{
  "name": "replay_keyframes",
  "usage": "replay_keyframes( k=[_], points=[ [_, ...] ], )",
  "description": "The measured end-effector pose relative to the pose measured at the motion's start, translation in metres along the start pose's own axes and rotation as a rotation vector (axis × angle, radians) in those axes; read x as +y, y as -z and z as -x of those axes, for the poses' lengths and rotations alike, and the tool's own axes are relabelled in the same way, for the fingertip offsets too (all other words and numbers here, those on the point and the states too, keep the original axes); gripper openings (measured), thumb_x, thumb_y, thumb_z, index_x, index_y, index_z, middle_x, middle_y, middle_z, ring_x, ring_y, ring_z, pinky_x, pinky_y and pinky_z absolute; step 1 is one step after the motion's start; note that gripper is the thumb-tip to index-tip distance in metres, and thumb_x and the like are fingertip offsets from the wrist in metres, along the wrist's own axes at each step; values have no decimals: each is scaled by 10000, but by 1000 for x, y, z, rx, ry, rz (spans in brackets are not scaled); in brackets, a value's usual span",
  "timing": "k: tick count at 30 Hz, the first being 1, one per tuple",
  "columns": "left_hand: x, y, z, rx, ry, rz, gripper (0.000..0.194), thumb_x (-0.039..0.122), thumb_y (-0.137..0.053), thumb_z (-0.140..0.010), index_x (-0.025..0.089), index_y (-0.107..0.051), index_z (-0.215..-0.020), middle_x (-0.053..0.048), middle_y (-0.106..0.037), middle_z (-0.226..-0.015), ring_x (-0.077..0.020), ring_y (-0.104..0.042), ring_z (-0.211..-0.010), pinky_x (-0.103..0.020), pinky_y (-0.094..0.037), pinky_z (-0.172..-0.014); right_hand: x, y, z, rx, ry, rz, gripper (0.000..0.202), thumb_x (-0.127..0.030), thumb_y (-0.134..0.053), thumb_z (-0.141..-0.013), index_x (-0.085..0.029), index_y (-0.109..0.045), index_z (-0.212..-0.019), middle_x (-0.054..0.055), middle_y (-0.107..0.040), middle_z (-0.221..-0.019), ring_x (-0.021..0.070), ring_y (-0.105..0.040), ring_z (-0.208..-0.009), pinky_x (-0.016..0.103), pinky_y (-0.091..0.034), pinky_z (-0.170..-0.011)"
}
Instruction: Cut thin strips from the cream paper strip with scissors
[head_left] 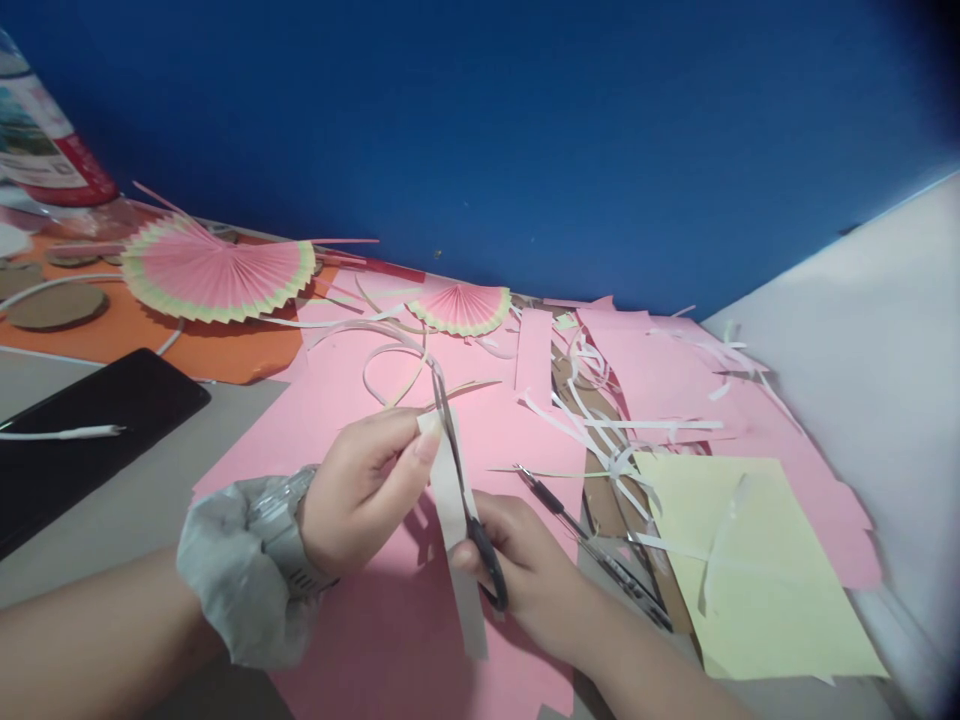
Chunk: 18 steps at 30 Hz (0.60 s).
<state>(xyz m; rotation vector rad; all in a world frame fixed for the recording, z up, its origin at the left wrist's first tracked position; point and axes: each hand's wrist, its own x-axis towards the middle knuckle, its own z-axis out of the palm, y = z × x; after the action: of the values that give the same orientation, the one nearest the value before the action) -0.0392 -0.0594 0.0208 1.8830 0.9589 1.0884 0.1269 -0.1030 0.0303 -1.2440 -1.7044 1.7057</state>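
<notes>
A pale strip of paper (466, 610) is pinched at its upper end between the thumb and fingers of my left hand (367, 480). My right hand (525, 560) grips a pair of scissors (491, 565) by the dark handles. The metal blades point away from me and lie along the strip's right side, with the tips just past its upper end. Thin curled paper trimmings (386, 350) lie around the blade tips. Beneath both hands spreads a large pink sheet (360, 650).
Two pleated pink fans with yellow-green rims, a larger (217, 270) and a smaller (461, 308), stand at the back. A phone (97, 430) lies left, a bottle (52, 150) behind it. A pen (551, 495), paper scraps (600, 380) and a yellow sheet (757, 570) lie right. Blue wall (480, 130) behind.
</notes>
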Motion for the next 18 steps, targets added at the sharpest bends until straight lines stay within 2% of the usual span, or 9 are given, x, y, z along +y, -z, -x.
replay_keyframes(
  k=[5,15,18],
  points=[
    [0,-1,0,2,8,-3,312,157,-344,-894,185,-356,-584,46,-339,-521,-79,-325,-453,-218,-309,-450,3,-1,0,-6,-4,-29,488,-652,-404,-791,-174,-451,-706,-20,-415,-675,136,-383,-624,235,-318,-580],
    [-1,0,0,-1,13,-20,319,179,-349,-893,184,-342,-574,49,-327,-523,-77,-313,-454,-215,-303,-443,4,1,0,-11,-11,-43,453,-618,-406,-821,-188,-390,-680,-40,-338,-645,123,-325,-601,239,-254,-547],
    [-1,0,1,-12,28,-14,326,190,-338,-896,187,-340,-570,44,-328,-524,-84,-324,-461,-227,-311,-453,4,0,1,-21,-10,-45,464,-639,-410,-802,-187,-419,-695,-41,-320,-640,121,-316,-589,237,-242,-535]
  ],
)
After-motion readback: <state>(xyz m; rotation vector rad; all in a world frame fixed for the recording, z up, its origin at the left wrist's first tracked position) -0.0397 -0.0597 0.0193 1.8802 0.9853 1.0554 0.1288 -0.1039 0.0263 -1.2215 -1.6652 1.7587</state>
